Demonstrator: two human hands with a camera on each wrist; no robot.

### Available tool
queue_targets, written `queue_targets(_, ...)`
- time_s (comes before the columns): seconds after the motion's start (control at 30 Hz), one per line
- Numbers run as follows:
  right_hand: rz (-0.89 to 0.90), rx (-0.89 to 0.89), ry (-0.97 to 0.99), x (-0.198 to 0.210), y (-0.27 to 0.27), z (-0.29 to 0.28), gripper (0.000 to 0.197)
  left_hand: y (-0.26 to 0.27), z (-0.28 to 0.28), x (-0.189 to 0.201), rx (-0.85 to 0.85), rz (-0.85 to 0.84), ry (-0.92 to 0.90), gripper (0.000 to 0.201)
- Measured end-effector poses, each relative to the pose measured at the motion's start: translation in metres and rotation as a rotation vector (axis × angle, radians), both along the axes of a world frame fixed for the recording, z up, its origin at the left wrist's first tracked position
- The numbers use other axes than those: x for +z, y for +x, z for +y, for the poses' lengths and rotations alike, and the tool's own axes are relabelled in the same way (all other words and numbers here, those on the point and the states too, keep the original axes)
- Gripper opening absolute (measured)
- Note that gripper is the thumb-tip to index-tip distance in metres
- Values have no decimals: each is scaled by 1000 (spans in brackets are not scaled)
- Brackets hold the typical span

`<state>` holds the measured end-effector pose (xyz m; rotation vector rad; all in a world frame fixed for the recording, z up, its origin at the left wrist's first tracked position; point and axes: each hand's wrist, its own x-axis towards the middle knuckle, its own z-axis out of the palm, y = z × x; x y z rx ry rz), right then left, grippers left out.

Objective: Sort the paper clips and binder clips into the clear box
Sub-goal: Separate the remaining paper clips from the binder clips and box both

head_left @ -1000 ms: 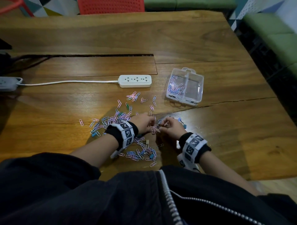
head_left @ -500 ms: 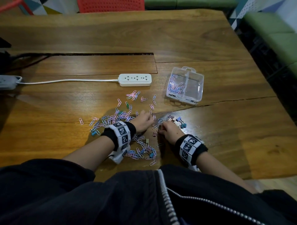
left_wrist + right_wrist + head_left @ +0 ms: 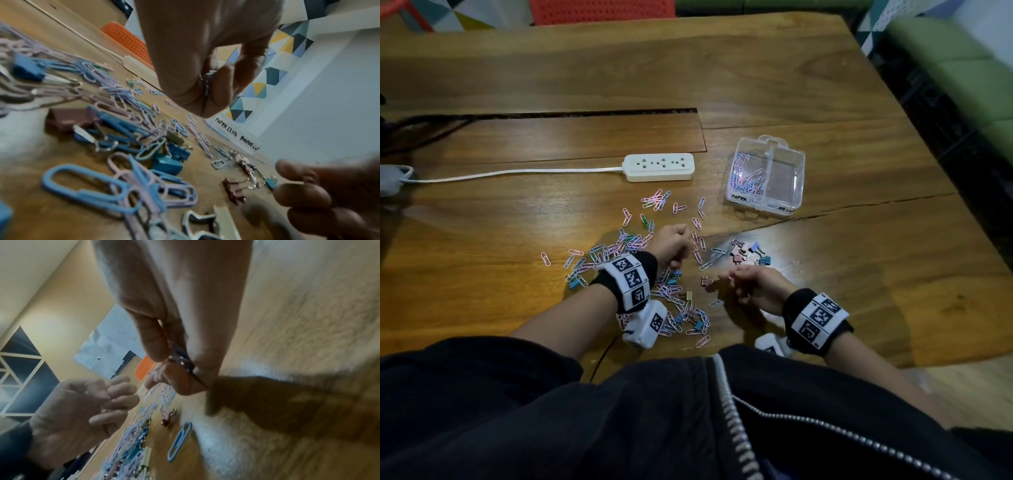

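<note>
A: Entry, head view. Left hand sits over the middle of the loose paper clips on the wooden table, fingers curled into a loose fist.

B: Holding anything?

A: The left wrist view shows thumb and fingers pinched on a few thin clips (colour hard to read, blurred). So yes, it grips a small bunch of paper clips.

B: And the right hand?

A: Low over the table, nearer the person than the left hand and apart from it. In the right wrist view its fingertips pinch a small clip bunch, dark and pinkish; whether paper or binder type I cannot tell.

B: Location of the clear box?

A: Farther away and to the right of the hands, lid off, flat on the table. Two compartments: the left one holds a heap of paper clips, the right one looks bare. Handwritten labels on the near wall, partly legible.

B: Binder clips?

A: A small cluster of binder clips (pink, blue, lilac) lies between the right hand and the box. One pink binder clip lies just beside the right fingertips. More are mixed in the pile under the left wrist.

B: Other items?

A: White power strip beyond the clips, left of the box, cord running off left.
</note>
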<state>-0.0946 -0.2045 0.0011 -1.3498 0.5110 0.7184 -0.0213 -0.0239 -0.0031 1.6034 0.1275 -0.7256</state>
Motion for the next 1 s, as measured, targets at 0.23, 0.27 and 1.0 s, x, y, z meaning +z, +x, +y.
queue_targets(0.23, -220, 457, -515, -8, -6, 16, 19, -2, -23, -6, -156, -175, 374, 30)
queue_targets(0.27, -284, 547, -605, -10, -8, 17, 11, -3, -25, -7, -162, -212, 430, 30)
queue_targets(1.0, -131, -6, -165, -3, 57, -1, 31, -14, -28, 2, -724, -716, 1079, 21)
